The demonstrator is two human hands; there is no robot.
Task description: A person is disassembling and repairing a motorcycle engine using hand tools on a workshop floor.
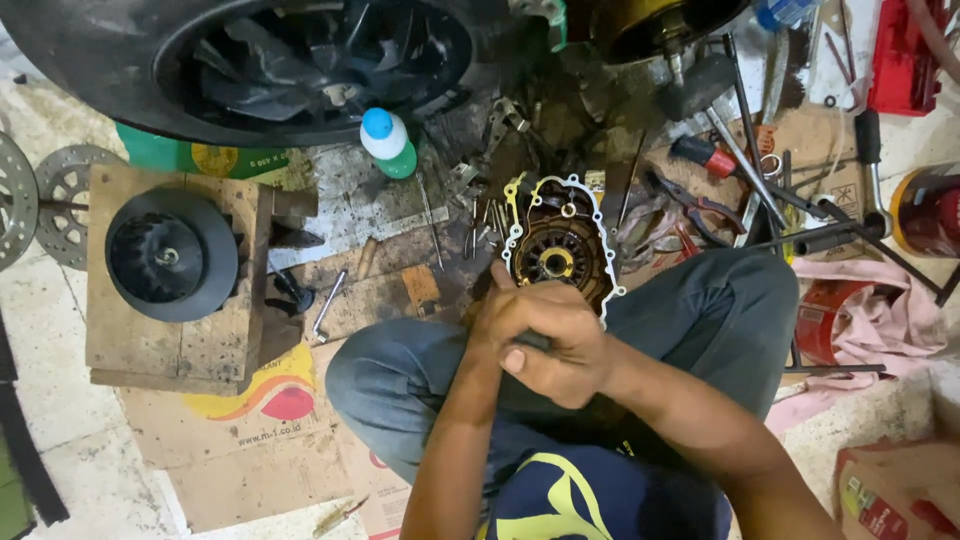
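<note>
Both my hands, left hand (520, 315) and right hand (560, 355), clench fingers around a dark tool handle (533, 341) over the round white-gasketed metal engine cover (555, 250); a slip could gouge it.

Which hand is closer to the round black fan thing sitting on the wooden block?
The left hand. It sits on the side toward the black finned wheel on the wooden block, though well apart from it. The right hand is clasped against the left, slightly farther away.

Both hands, left hand (520, 315) and right hand (560, 360), clasped around a dark tool (533, 341), engine cover (556, 245) right at their 12 o'clock, fan wheel (170, 255) over at 9.
</note>
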